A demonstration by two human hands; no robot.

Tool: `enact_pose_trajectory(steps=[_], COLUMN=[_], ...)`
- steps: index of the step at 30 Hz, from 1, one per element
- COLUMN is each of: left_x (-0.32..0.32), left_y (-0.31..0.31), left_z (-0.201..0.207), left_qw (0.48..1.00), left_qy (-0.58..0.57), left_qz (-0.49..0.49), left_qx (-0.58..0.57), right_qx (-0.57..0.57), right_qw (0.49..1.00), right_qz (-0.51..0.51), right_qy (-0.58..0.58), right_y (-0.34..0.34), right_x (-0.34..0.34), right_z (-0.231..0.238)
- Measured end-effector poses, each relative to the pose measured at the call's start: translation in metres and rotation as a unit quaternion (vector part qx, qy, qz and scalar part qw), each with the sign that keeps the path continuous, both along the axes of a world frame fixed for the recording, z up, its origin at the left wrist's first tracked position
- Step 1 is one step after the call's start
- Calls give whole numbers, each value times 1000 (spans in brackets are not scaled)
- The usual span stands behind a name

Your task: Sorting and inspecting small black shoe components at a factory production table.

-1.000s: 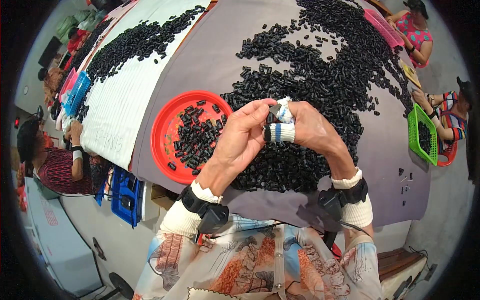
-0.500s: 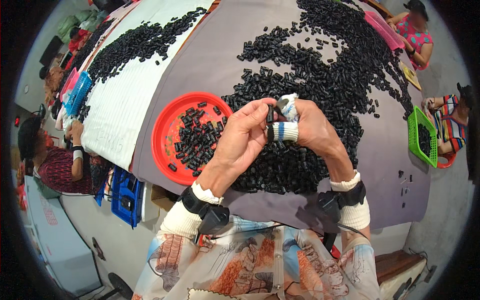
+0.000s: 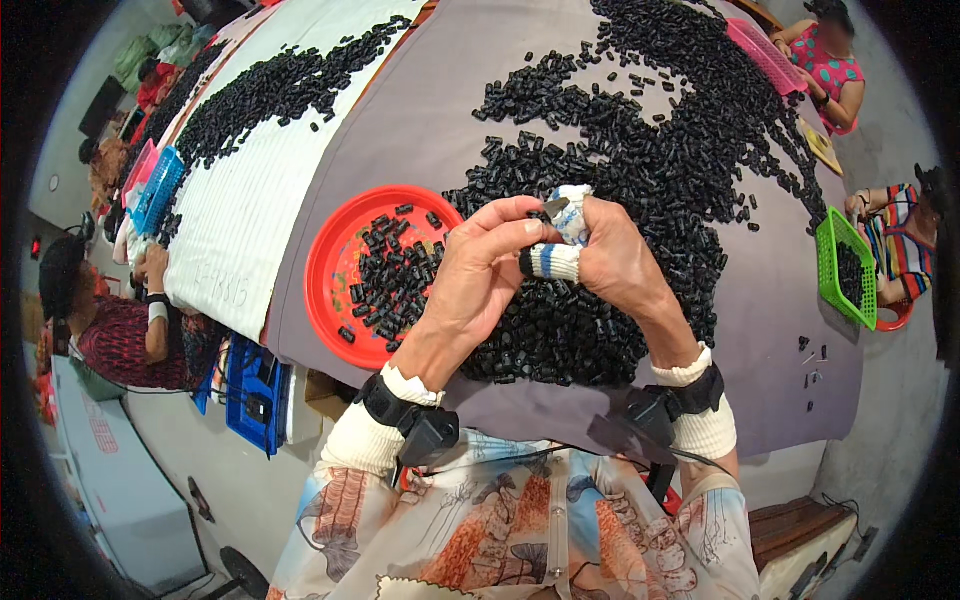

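Observation:
My left hand (image 3: pixel 478 265) is closed in a pinch, thumb and forefinger together; the small black part between them is mostly hidden by the fingertips. Close against it, my right hand (image 3: pixel 625 262) grips a short knife blade (image 3: pixel 556 207) whose grip end is wrapped in white and blue material. The blade's tip points at the left fingertips. A white finger sleeve (image 3: pixel 550 262) with blue and black bands covers my right thumb. Beneath both hands spreads a heap of small black cylindrical parts (image 3: pixel 560 335). Left of them, a round red tray (image 3: pixel 325 245) holds more such parts.
The grey-covered table (image 3: pixel 400 130) carries the heap to its far end. Leftward, a white-covered table (image 3: pixel 225 240) bears another pile and a blue basket (image 3: pixel 158 190). A green basket (image 3: pixel 828 275) and a pink basket (image 3: pixel 760 60) line the right edge. Several people sit around.
Both hands have shifted slightly left, and the left fingers have closed further over the black part, which showed more before. The blade now shows more clearly beside the left fingertips.

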State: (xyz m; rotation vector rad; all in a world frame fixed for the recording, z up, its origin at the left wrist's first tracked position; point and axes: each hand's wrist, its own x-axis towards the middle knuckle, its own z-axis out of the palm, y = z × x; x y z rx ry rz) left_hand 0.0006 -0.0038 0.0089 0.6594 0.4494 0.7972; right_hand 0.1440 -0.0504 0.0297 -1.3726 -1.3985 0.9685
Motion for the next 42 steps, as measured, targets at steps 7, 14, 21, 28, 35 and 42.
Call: enact_pose_trajectory(steps=[7,14,21,28,35,42], left_x=[-1,-3,-1,-1,-2,-4], left_y=[0,-4,-6,-5,-5,-2], left_z=[-9,-5,2,-4,-6,-7], left_qw=[997,997,998,999,999,1000], left_qy=[-71,-63,-41,-33,-22,1], left_qz=[-12,-12,-16,-14,2,-1], left_qx=[-34,-36,-34,-30,-27,-20], right_qx=[-29,-89,-76,-75,-34,-4], right_qw=[999,995,993,990,992,983], right_qz=[7,36,72,80,87,82], right_qy=[-17,-11,-48,-84,-82,-164], right_y=[-1,-1,0,3,3,5], right_x=[3,5,8,10,7,7], right_z=[-1,8,10,3,-3,-5])
